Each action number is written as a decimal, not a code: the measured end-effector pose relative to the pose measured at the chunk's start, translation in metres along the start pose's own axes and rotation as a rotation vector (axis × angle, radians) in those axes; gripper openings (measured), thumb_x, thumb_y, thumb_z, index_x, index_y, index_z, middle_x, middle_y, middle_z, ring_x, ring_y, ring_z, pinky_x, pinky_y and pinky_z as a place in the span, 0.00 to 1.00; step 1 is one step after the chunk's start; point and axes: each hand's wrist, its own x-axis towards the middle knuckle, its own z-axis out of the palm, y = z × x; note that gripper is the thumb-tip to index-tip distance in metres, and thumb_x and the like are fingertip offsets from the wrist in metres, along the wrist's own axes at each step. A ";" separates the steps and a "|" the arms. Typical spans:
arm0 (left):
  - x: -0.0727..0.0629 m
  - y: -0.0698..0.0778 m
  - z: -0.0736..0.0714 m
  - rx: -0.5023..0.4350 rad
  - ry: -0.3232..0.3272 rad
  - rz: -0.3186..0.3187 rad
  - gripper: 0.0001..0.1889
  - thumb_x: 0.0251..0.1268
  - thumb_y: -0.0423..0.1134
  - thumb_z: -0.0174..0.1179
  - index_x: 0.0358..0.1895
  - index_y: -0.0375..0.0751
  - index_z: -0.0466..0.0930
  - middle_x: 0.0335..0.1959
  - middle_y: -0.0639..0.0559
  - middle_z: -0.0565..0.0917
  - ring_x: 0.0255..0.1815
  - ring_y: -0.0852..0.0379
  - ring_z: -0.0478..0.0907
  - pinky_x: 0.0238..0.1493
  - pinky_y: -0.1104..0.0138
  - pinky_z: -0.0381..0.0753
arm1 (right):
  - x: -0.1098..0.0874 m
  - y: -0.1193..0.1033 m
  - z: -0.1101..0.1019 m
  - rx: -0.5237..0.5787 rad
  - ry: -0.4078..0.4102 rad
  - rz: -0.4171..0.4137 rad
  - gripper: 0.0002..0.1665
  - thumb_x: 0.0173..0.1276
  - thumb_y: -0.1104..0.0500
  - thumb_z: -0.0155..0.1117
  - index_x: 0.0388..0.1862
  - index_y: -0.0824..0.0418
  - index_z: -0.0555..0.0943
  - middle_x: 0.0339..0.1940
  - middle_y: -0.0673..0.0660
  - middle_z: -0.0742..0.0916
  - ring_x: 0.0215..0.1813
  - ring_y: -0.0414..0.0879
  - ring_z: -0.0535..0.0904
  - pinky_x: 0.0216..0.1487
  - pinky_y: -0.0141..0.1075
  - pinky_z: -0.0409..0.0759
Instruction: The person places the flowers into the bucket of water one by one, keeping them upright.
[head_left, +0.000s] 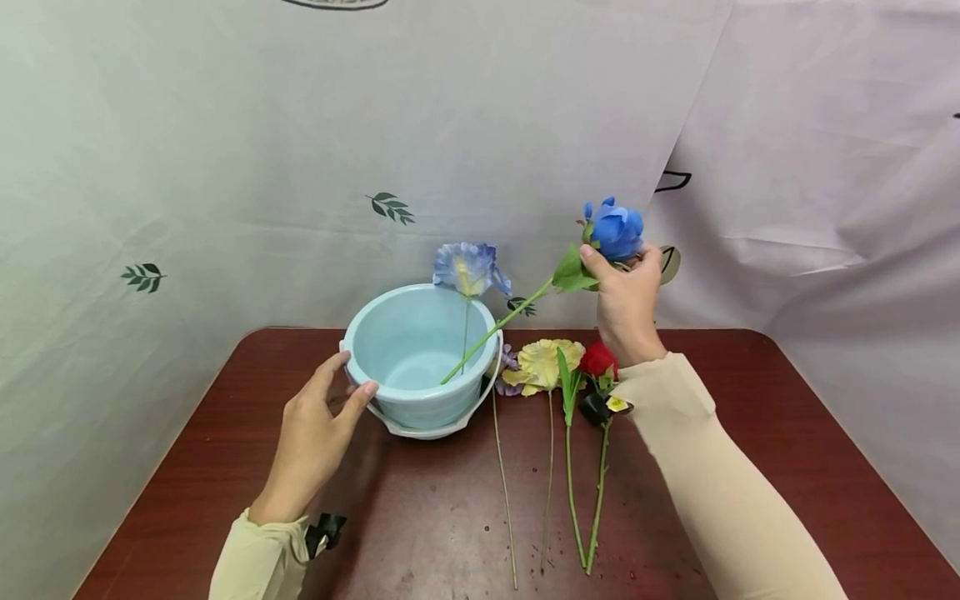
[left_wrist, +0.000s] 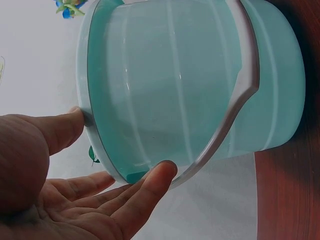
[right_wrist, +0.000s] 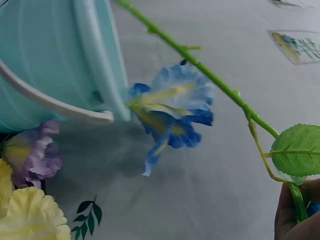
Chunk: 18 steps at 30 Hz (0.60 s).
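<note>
My right hand [head_left: 628, 300] pinches a blue artificial rose [head_left: 617, 232] just below its bloom. The green stem slants down left, its lower end over the inside of the light blue bucket [head_left: 420, 408]. In the right wrist view, the stem [right_wrist: 210, 75] and a leaf [right_wrist: 297, 150] show, but the bloom is mostly out of frame. With fingers spread, my left hand [head_left: 318, 429] touches the bucket's near left rim; the left wrist view shows the thumb [left_wrist: 67, 130] against the rim [left_wrist: 84, 75]. A blue-and-white flower [head_left: 467, 268] stands in the bucket, leaning on its far rim.
Right of the bucket, a purple flower [head_left: 510, 371], a yellow flower [head_left: 551, 362] and a red rose [head_left: 598, 360] lie on the brown table [head_left: 420, 533], stems toward me. A green leafy stem [head_left: 567, 433] lies beside the rose. A pale cloth [head_left: 525, 125] hangs behind.
</note>
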 end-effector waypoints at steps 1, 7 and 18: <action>0.000 0.000 0.000 0.000 0.001 0.001 0.30 0.67 0.42 0.62 0.69 0.35 0.64 0.50 0.36 0.81 0.47 0.45 0.83 0.44 0.54 0.83 | -0.001 0.002 0.001 -0.032 -0.005 -0.017 0.35 0.62 0.69 0.66 0.62 0.66 0.58 0.62 0.62 0.69 0.63 0.50 0.70 0.60 0.37 0.75; 0.000 0.000 0.000 0.000 0.001 0.002 0.30 0.67 0.42 0.62 0.69 0.35 0.64 0.49 0.36 0.81 0.46 0.45 0.83 0.44 0.54 0.83 | -0.010 0.012 0.014 -0.175 -0.043 -0.100 0.35 0.61 0.67 0.68 0.62 0.66 0.59 0.63 0.61 0.67 0.63 0.48 0.68 0.58 0.40 0.77; 0.000 0.000 0.000 -0.003 0.000 0.000 0.30 0.67 0.41 0.62 0.69 0.35 0.64 0.49 0.36 0.82 0.45 0.45 0.83 0.44 0.54 0.83 | -0.025 0.030 0.035 -0.282 -0.180 -0.113 0.38 0.60 0.67 0.70 0.63 0.63 0.58 0.64 0.63 0.67 0.62 0.51 0.73 0.53 0.40 0.79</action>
